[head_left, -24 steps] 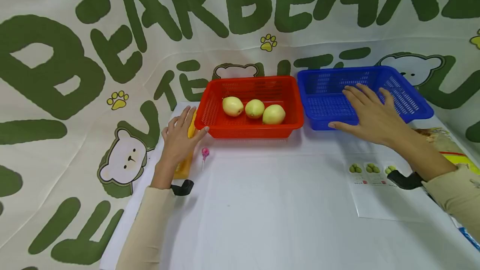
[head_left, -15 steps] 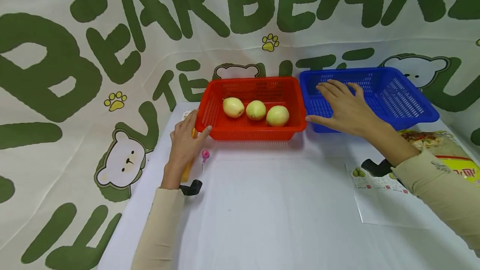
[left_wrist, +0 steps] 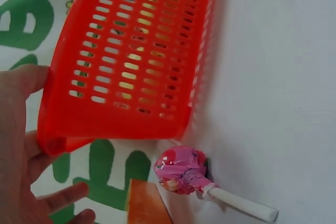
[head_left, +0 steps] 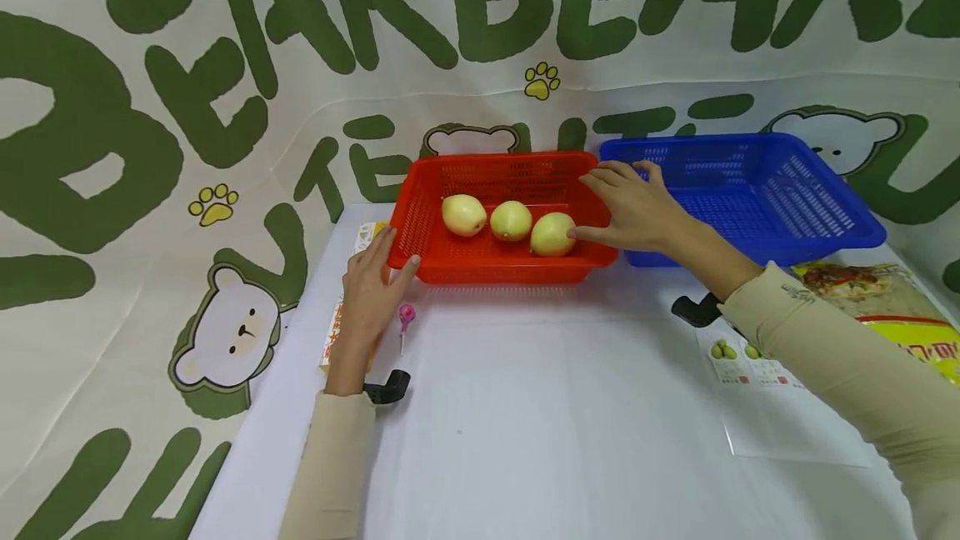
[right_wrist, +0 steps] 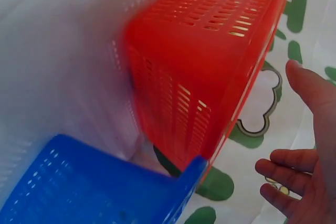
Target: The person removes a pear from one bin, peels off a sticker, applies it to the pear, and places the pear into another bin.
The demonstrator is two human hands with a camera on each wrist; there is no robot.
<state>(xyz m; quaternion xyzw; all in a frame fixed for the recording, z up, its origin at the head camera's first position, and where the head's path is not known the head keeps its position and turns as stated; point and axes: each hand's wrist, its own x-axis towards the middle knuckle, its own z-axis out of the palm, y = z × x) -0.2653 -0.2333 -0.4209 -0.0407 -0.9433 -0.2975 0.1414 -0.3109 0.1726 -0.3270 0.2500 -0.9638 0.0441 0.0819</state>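
Observation:
A red basket holds three yellow-green fruits in a row. My left hand straddles its front left corner, thumb on the front rim and straight fingers along the left side. In the left wrist view the left hand sits beside the red basket. My right hand reaches over the basket's right rim with its fingers extended, and its thumb touches the rightmost fruit. The right wrist view shows the right hand spread beside the red basket.
An empty blue basket stands right of the red one, touching it. A pink lollipop and an orange packet lie by my left hand. A printed sheet and a yellow snack bag lie at the right.
My right hand has moved left, from inside the blue basket to the right rim of the red basket. My left hand stays at the red basket's corner.

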